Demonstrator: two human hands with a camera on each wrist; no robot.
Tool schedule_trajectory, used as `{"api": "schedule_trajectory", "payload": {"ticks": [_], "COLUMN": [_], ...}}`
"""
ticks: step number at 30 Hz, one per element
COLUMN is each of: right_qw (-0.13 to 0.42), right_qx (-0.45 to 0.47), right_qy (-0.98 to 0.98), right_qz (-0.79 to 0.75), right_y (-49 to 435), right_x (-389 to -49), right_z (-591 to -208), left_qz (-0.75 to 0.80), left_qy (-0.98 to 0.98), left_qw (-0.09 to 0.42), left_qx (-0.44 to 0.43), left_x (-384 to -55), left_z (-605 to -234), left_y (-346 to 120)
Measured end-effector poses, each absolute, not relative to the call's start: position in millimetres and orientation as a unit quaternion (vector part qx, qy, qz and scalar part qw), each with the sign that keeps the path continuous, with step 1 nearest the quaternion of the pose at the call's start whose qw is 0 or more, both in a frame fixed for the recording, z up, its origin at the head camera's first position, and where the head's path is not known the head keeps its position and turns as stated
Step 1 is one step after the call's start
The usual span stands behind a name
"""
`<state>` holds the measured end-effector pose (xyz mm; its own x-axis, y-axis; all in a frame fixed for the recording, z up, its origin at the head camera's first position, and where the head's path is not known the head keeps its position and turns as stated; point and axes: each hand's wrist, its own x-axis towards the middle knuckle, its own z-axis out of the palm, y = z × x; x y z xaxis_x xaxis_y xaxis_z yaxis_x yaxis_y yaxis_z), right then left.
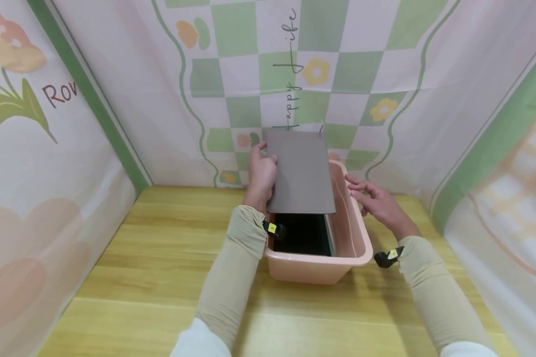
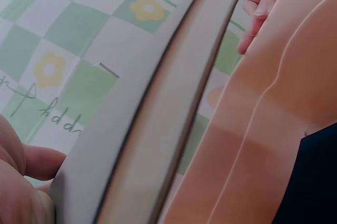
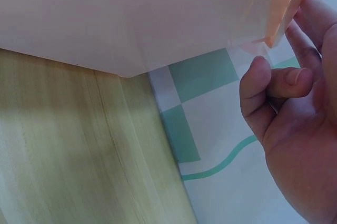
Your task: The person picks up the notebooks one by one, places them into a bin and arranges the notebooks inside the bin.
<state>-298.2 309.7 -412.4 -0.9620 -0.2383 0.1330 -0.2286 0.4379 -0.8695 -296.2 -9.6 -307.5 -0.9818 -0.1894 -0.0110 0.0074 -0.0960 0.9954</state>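
Note:
My left hand [image 1: 262, 176] grips the left edge of a grey-brown hardcover notebook [image 1: 299, 173], thumb on its cover. The notebook is held over a pink plastic bin [image 1: 319, 267]; its pale page block [image 2: 174, 98] shows between the covers in the left wrist view. A small ribbon or loop sticks out at its far edge. Inside the bin lies a dark, flat, book-like thing [image 1: 301, 235], partly hidden beneath the notebook. My right hand [image 1: 379, 201] is beside the bin's right rim, fingers loosely bent, fingertips right at the rim.
The bin stands on a yellowish wooden table [image 1: 183, 258]. Behind it hangs a green-and-white checked cloth [image 1: 236, 29] with flowers and lettering. Patterned cloth walls [image 1: 49, 173] rise at both sides.

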Motion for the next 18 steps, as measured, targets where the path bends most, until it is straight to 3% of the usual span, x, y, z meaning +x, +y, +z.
{"api": "schedule_trajectory", "payload": {"ticks": [18], "right_qw": [-0.002], "right_qx": [-0.134], "right_qy": [0.854], "right_qz": [-0.504], "right_y": [309.7], "right_x": [-301.8], "right_z": [-413.9], "left_qz": [-0.729], "left_qy": [-0.675], "left_qw": [0.074], "left_qx": [0.087], "left_x": [-304.2], "left_z": [-324.2], "left_y": [7.0]}}
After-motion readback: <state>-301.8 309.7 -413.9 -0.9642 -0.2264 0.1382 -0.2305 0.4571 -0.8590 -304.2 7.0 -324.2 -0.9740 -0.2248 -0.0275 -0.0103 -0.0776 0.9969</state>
